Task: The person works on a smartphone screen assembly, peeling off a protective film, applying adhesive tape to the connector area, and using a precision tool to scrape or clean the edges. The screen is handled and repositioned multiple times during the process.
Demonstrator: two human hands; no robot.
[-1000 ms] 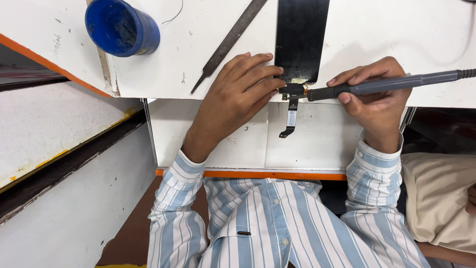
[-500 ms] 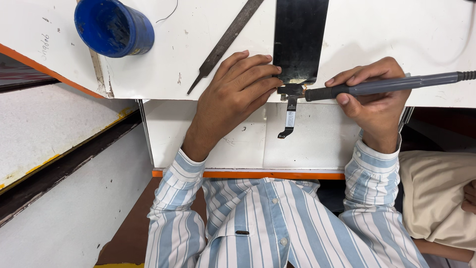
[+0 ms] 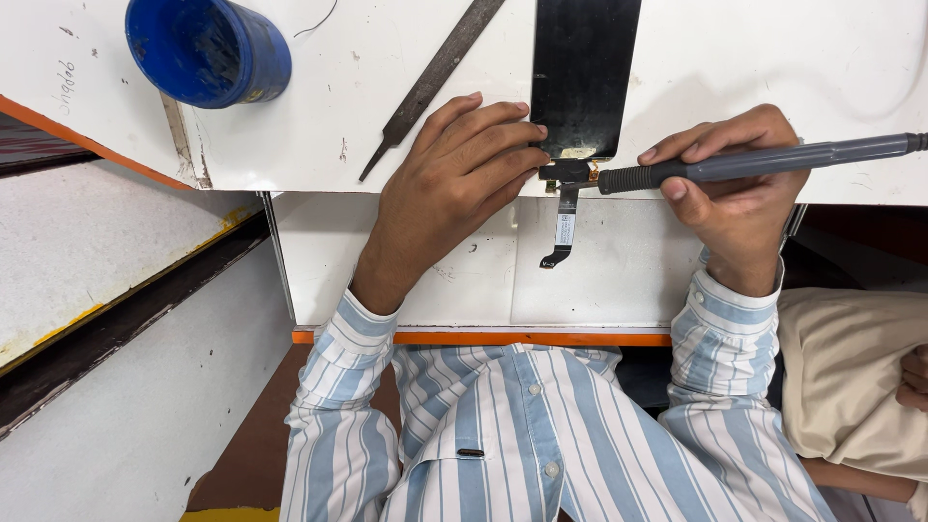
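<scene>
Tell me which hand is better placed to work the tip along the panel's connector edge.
Right. The right hand holds the grey pen-shaped tool, its tip at the lower edge of the black screen panel. The left hand lies flat on the white table, fingers pinning that edge.

Blue cup, metal file

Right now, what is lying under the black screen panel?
The black panel lies flat on the white table. Its ribbon cable hangs over the table edge. The left hand covers its lower left corner, so what is there cannot be seen.
</scene>
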